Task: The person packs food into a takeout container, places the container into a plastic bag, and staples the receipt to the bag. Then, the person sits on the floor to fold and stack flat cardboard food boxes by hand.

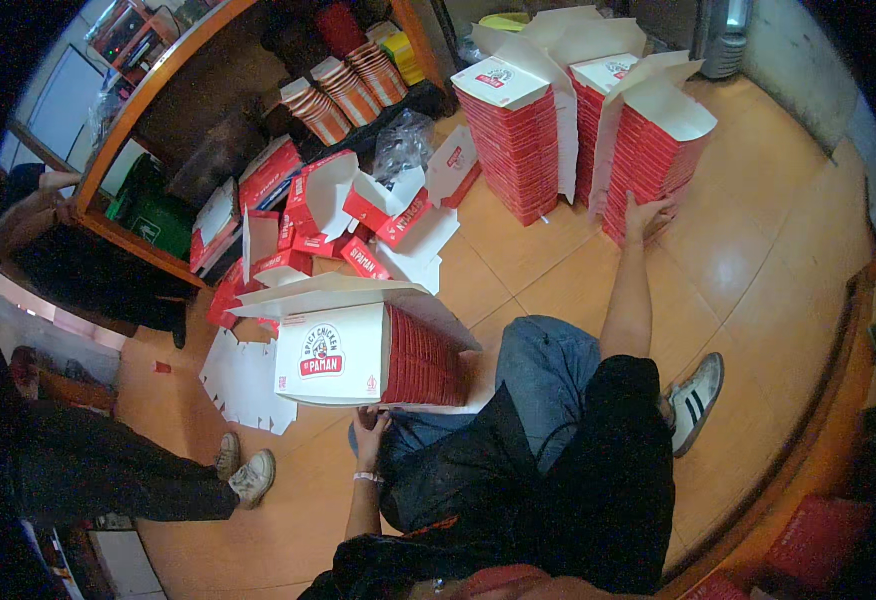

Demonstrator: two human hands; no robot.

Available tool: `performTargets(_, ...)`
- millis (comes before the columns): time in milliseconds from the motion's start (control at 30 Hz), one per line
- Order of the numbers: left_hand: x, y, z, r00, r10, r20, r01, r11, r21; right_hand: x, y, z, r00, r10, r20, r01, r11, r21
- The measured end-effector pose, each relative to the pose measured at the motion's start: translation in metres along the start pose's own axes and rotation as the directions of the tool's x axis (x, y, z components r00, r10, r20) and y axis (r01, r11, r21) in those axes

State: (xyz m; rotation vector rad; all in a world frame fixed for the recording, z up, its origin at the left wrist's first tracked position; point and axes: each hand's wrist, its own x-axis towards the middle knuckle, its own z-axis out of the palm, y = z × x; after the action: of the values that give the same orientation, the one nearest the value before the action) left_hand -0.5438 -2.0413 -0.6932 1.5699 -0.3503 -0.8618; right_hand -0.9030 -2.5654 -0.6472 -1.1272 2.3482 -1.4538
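Observation:
A stack of flattened-in, nested red-and-white food boxes stands close in front of me, its white printed lid panel upward and a long row of white flaps at the far side. My left hand is at this stack's near lower edge, fingers apart, their tips partly hidden by the boxes. My right hand reaches forward and rests against the lower part of a tall nested box stack, thumb and fingers spread. Beside it rise another tall stack and a partly hidden stack.
Loose red-and-white boxes lie heaped at the left, with a flat white sheet on the tiled floor. Striped paper cups stand under an orange-edged counter. Another person's shoes are at my left.

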Motion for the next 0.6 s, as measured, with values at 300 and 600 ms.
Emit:
performTargets(300,-0.006,0.005,0.008,0.995,0.101,0.014,-0.102,0.994,0.026,0.018,0.015,-0.001,0.992,-0.124,0.032,0.12,0.988,0.097)
performTargets(600,0.0,-0.004,0.007,0.991,0.127,-0.03,-0.123,0.987,0.1,-0.176,-0.001,-0.046,0.528,-0.611,0.589,-0.396,0.437,0.808)
